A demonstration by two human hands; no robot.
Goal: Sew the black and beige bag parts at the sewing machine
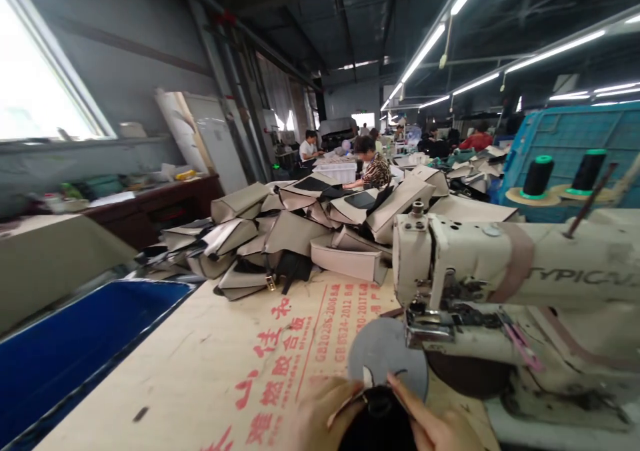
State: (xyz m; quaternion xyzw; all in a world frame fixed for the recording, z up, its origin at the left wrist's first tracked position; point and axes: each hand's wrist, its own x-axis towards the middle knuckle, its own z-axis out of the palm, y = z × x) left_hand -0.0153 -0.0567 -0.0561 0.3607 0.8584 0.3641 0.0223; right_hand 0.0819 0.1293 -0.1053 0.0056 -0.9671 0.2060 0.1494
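Observation:
At the bottom edge, my left hand point(325, 411) and my right hand point(440, 424) are closed on opposite sides of a dark bag point(377, 427). Its black inside faces me, and a small dark ring or fitting shows at its upper edge. A strip of beige edging runs by my left fingers. Most of the bag lies below the picture, and my left hand is slightly blurred. Just beyond my fingertips is a round grey disc point(387, 351) on the plywood table. To the right of my hands stands a cream sewing machine point(480, 264), its arm apart from the bag.
Beige bags with black parts lie in a heap point(300, 234) across the table's point(200, 364) far side. A blue bin point(90, 351) sits left. Black thread spools point(537, 177) and a teal crate point(565, 137) are behind the machine. Several people work farther back.

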